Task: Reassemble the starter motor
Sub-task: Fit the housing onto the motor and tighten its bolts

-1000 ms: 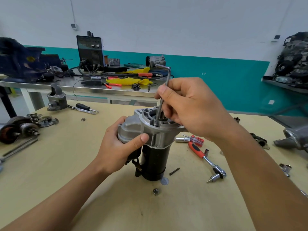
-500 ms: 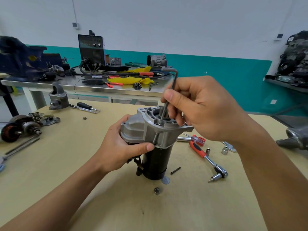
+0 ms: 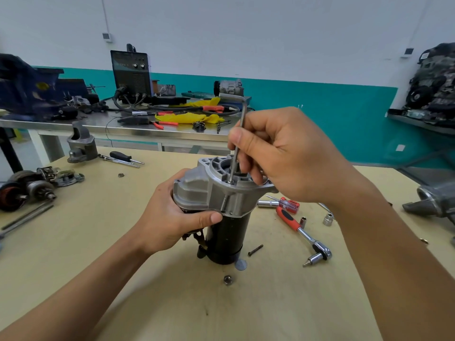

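Steel hex key (image 3: 243,116), pinched in the fingers of the right hand (image 3: 283,153), may cam out if tilted (fingers of the left hand (image 3: 167,217) clasp the upright starter motor (image 3: 229,230)).

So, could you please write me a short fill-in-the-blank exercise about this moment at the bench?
1. The right hand pinches the hex key, while the left hand grips the silver housing of the starter ____.
2. The motor stands ____ on the table.
3. Below the housing, its cylindrical body is coloured ____.
4. A loose nut lies on the table in ____ of the motor.

Missing words: motor; upright; black; front.
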